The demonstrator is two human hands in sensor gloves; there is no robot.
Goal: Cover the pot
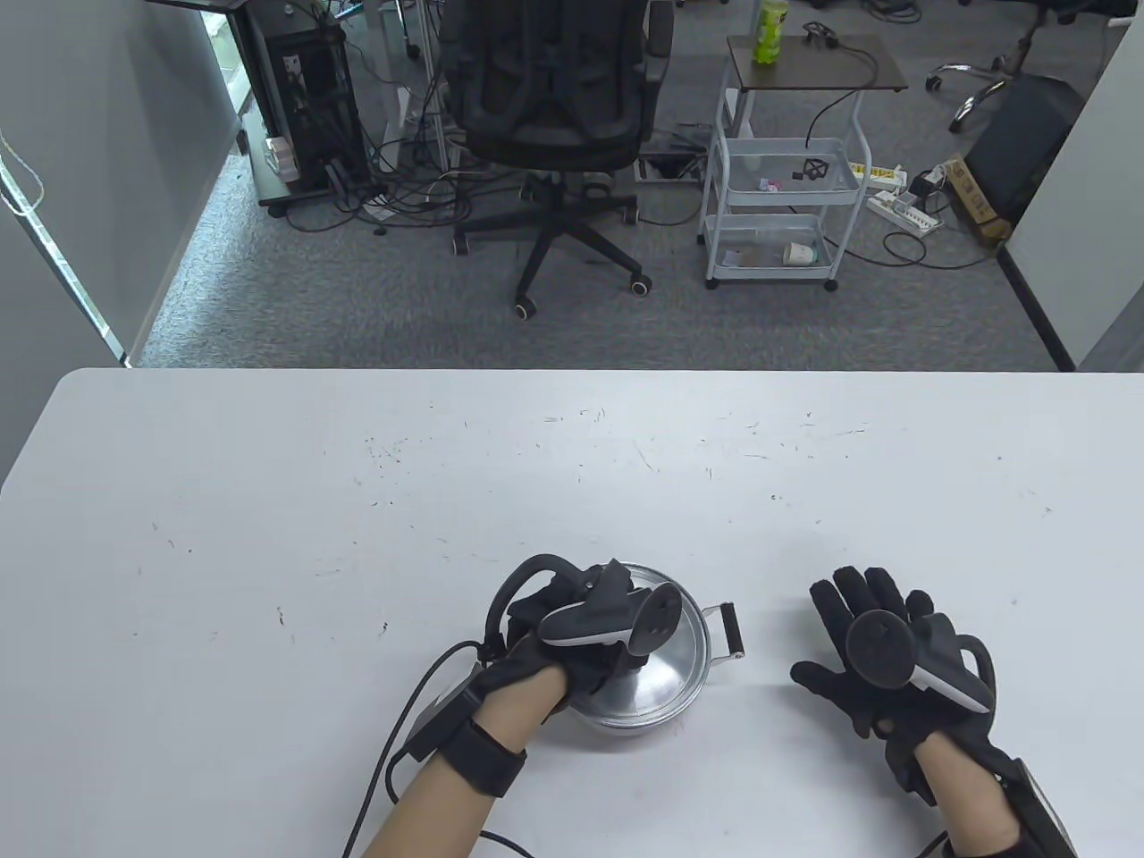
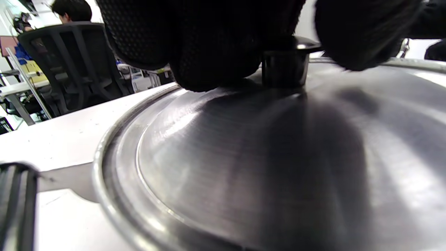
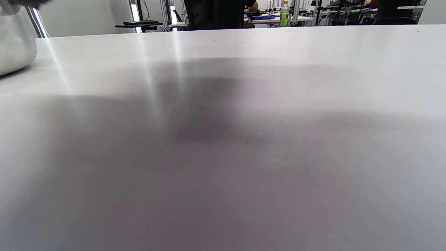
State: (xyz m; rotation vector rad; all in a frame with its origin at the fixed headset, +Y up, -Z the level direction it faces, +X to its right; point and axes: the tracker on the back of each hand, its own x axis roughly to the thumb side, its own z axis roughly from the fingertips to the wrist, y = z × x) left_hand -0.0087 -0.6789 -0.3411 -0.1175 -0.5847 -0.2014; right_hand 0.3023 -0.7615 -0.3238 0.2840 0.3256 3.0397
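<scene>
A steel pot (image 1: pixel 693 693) with a black side handle (image 1: pixel 731 630) stands near the table's front edge. Its domed steel lid (image 1: pixel 666 666) sits on the rim. My left hand (image 1: pixel 608 657) is over the lid and its fingers (image 2: pixel 216 45) grip the lid's black knob (image 2: pixel 284 68). In the left wrist view the lid (image 2: pixel 278 167) lies inside the pot rim (image 2: pixel 104 188). My right hand (image 1: pixel 862 652) lies flat and spread on the table to the right of the pot, holding nothing. The pot's wall shows at the left edge of the right wrist view (image 3: pixel 14 45).
The white table (image 1: pixel 357 536) stretches far behind and to both sides of the pot. Beyond its far edge stand a black office chair (image 1: pixel 550 116) and a white cart (image 1: pixel 782 179) on the carpet.
</scene>
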